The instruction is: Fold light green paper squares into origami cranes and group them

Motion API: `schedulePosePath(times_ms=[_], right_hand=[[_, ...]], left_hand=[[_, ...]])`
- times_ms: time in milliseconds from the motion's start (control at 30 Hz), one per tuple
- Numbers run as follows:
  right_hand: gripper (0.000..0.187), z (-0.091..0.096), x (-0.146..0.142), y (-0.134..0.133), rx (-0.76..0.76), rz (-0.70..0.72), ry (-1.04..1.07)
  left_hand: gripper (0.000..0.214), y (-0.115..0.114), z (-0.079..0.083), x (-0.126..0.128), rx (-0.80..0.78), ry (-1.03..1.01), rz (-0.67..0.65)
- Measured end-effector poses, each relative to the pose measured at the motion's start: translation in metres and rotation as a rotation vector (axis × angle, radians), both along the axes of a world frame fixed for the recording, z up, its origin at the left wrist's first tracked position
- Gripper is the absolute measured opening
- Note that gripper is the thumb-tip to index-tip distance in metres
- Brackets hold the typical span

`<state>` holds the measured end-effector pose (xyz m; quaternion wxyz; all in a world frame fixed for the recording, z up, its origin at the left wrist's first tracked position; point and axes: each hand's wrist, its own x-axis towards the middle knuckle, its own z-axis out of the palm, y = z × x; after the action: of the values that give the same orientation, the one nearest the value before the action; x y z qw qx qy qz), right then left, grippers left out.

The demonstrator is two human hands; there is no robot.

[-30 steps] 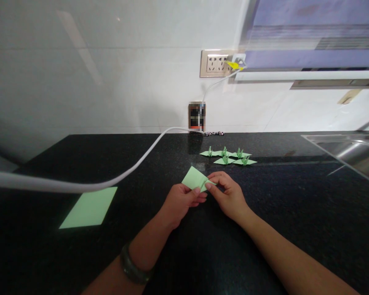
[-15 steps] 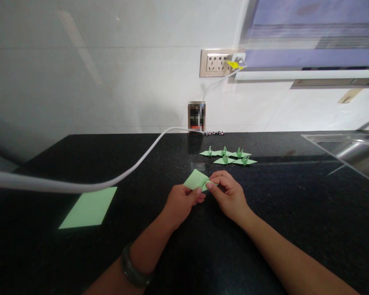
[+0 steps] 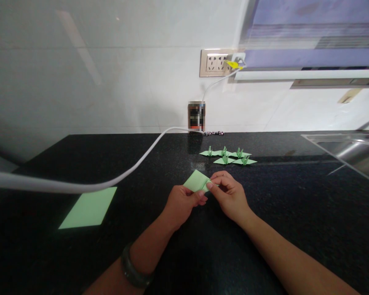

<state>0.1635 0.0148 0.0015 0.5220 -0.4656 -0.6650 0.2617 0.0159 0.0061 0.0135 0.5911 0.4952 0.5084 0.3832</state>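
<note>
A partly folded piece of green paper (image 3: 197,180) is held between both hands above the dark counter. My left hand (image 3: 183,205) pinches its lower left side, thumb on top and fingers beneath. At its right corner, my right hand (image 3: 229,196) grips the paper between thumb and fingertips. The fingers cover parts of the folds there. Behind the hands stand several green origami cranes (image 3: 226,159) in two rows, wings spread. A flat green paper sheet (image 3: 87,209) lies to the left.
A thick white cable (image 3: 135,166) arches from the left edge, crossing over the far edge of the sheet. It runs to a blurred-out object (image 3: 197,116) against the wall. A wall socket (image 3: 215,62) is above, and a metal sink (image 3: 350,151) lies at right.
Almost nothing differs. The right fingertips and the paper's right corner have shifted very slightly, and the hands keep their hold.
</note>
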Motion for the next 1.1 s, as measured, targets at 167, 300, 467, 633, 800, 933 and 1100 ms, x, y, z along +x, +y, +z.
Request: schedulePosePath(times_ms=[167, 300, 467, 633, 800, 933, 1100], right_hand=[[0.010, -0.0008, 0.0001, 0.0016, -0.052, 0.019, 0.056], [0.014, 0.0002, 0.0008, 0.0021, -0.199, 0.038, 0.155], [0.020, -0.0003, 0.0009, 0.0018, -0.350, 0.037, 0.241], [0.018, 0.0001, 0.0018, 0.0018, -0.326, 0.006, 0.289], [0.017, 0.0019, 0.0014, 0.0014, -0.325, 0.008, 0.294], [0.018, -0.0006, 0.0022, 0.0017, -0.315, 0.015, 0.276], [0.020, -0.0033, 0.0036, 0.0028, -0.326, 0.007, 0.256]], left_hand=[[0.026, -0.0002, -0.0003, -0.0006, -0.059, -0.063, -0.003], [0.027, 0.0004, 0.0001, -0.0007, -0.108, -0.086, 0.005], [0.028, 0.0000, -0.0006, -0.0014, -0.119, -0.120, -0.018], [0.037, 0.0000, -0.0011, -0.0022, -0.171, -0.224, -0.034], [0.038, 0.0007, 0.0005, -0.0021, -0.169, -0.235, 0.005], [0.036, 0.0009, 0.0010, -0.0023, -0.171, -0.212, -0.015], [0.038, 0.0009, 0.0000, -0.0032, -0.164, -0.187, -0.040]])
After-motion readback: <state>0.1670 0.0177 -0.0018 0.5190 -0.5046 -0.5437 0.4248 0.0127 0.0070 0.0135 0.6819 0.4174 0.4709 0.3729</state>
